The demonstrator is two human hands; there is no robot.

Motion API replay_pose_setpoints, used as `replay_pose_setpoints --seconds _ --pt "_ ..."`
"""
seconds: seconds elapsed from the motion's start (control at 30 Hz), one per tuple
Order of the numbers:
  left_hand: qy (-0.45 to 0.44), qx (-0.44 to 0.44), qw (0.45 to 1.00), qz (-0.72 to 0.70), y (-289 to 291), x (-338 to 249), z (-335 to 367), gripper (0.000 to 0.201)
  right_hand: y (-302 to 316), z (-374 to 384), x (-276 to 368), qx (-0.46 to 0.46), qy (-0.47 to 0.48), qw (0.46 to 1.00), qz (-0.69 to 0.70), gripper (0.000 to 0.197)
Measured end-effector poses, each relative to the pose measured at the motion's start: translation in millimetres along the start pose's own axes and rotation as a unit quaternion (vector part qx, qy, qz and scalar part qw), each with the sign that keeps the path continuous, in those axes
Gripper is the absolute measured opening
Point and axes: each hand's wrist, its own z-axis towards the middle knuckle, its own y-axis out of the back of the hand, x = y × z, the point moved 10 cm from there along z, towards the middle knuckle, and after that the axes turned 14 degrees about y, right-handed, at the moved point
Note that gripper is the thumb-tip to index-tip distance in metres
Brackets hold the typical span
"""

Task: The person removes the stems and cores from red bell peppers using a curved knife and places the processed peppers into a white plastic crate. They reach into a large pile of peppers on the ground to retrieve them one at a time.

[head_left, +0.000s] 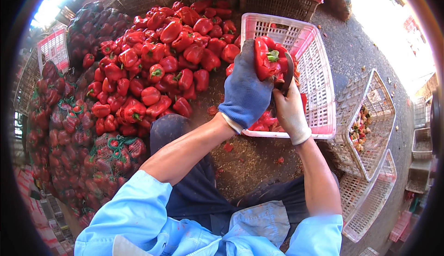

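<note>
My left hand (247, 82), in a blue work glove, is wrapped round a red bell pepper (264, 64) whose green stem faces up. In a pale glove, my right hand (291, 110) grips a knife with a dark curved blade (289, 71). The blade lies against the pepper's right side. Both hands are over a pink and white plastic crate (323, 96). Red pepper pieces (266, 122) lie inside the crate, partly hidden beneath my hands. The knife's handle is covered by my right fingers.
A large heap of red bell peppers (157, 57) lies on the floor to the left. Net sacks of peppers (69, 136) stand beyond it. At right, a white crate (370, 131) holds stem scraps (360, 129). More crates (277, 2) line the back.
</note>
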Motion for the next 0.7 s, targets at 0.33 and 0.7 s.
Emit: replay_pose_setpoints --seconds 0.33,0.7 --pt "0.070 0.026 0.997 -0.022 -2.1 2.1 5.2 0.066 -4.1 0.6 -12.0 0.023 -0.107 0.991 0.081 0.054" --pt "0.246 0.050 0.951 -0.178 -18.0 49.6 3.2 0.062 -5.6 -10.1 -19.6 0.014 -0.048 0.997 -0.051 0.067"
